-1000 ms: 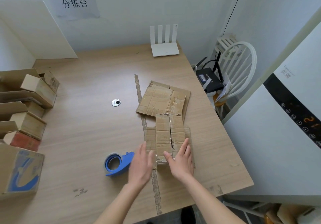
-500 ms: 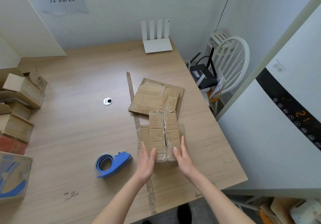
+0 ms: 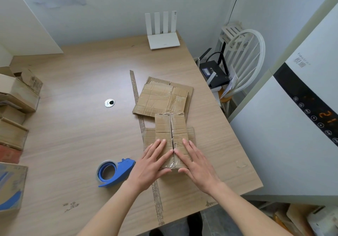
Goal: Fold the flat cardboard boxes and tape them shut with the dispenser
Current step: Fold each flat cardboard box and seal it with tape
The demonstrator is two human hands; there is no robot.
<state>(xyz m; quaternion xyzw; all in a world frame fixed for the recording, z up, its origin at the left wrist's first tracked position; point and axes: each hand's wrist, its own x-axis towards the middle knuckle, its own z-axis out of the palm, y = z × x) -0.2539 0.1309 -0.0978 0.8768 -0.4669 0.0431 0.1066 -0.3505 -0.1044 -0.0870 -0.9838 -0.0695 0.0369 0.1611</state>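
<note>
A small cardboard box (image 3: 171,129) stands on the wooden table (image 3: 73,135), its two top flaps folded down and meeting at a middle seam. My left hand (image 3: 152,164) presses flat on the left flap and my right hand (image 3: 194,162) presses flat on the right flap, fingers straight. The side flaps stick out flat on both sides. A blue tape dispenser (image 3: 114,172) lies just left of my left hand. Behind the box lies a stack of flat cardboard boxes (image 3: 161,98).
Several folded boxes (image 3: 14,107) are piled along the table's left edge. A white router (image 3: 162,32) stands at the back. A metal cable grommet (image 3: 109,103) sits mid-table. A white chair (image 3: 245,61) and a white appliance (image 3: 292,135) stand to the right.
Both hands slid from the near edge of the box up onto its top flaps and now press them flat. The camera view shifted slightly.
</note>
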